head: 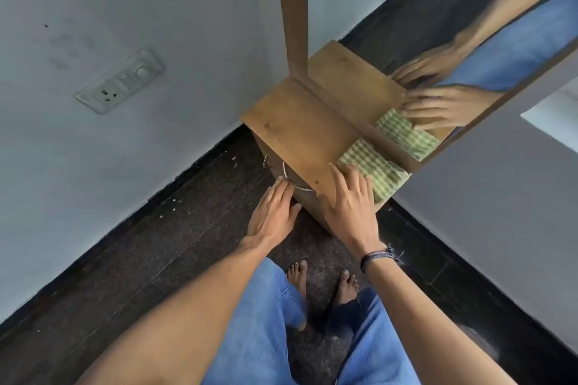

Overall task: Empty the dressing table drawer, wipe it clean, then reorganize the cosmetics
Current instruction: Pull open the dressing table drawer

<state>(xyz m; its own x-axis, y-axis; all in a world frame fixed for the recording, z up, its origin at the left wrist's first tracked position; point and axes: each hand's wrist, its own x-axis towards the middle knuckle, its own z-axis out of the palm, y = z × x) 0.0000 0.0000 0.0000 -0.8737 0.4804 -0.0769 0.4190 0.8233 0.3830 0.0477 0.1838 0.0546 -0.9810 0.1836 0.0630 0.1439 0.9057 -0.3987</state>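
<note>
A small wooden dressing table (pixel 292 128) stands against the wall under a tall framed mirror (pixel 444 50). A green checked cloth (pixel 375 167) lies folded on the right end of its top. My right hand (pixel 347 203) lies flat on the table's front edge, fingers straight, touching the cloth's near edge. My left hand (pixel 275 212) reaches with straight fingers to the thin metal drawer handle (pixel 289 178) on the table's front; the fingertips touch it. The drawer front is mostly hidden below the tabletop. No cosmetics are visible.
A grey wall with a socket and switch plate (pixel 120 83) is at the left. The floor (pixel 175 247) is dark stone, with my bare feet (pixel 322 284) just before the table. Another wall stands to the right.
</note>
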